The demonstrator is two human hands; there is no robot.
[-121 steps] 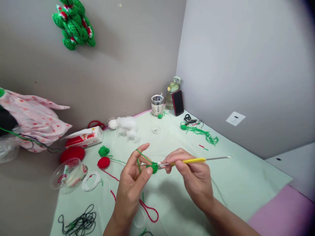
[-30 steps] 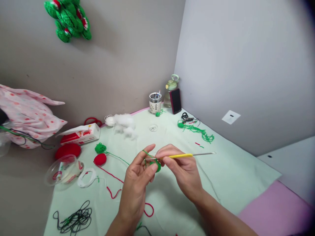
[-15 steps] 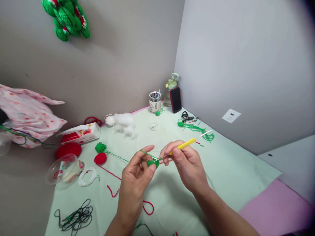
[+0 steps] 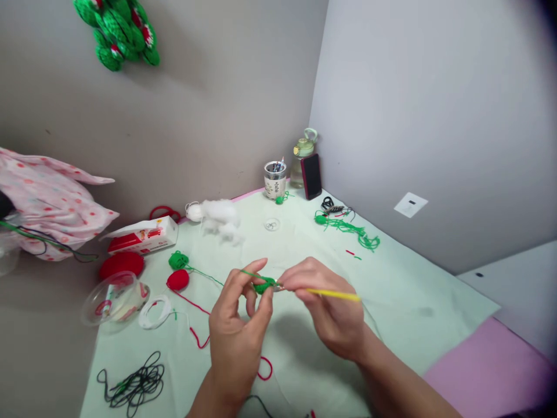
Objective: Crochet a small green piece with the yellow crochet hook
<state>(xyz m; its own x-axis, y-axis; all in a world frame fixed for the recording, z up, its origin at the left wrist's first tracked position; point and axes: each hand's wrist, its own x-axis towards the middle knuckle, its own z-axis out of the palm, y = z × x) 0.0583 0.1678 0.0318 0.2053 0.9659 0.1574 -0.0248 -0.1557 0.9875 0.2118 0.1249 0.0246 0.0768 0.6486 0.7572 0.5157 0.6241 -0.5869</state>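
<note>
My left hand (image 4: 239,319) pinches a small green crochet piece (image 4: 263,285) between thumb and fingers, with green yarn running over the index finger. My right hand (image 4: 328,305) is closed round a crochet hook with a yellow handle (image 4: 333,294); its metal tip end reaches toward the right edge of the green piece, partly hidden by my fingertips. From the left, a strand leads back to a green yarn ball (image 4: 178,260). Beside that ball lies a red yarn ball (image 4: 178,280), its strand passing behind my left hand.
At left are a clear plastic tub (image 4: 111,299), white cord coil (image 4: 155,312), dark cord bundle (image 4: 133,383) and tissue box (image 4: 143,235). White stuffing (image 4: 220,217), a pen jar (image 4: 275,181), a phone (image 4: 311,176), a bottle (image 4: 303,148) and green yarn strands (image 4: 348,226) lie farther back.
My right hand has rolled over, so the hook's yellow handle has swung down from pointing up-right to nearly level. My left hand and the green piece have shifted slightly left.
</note>
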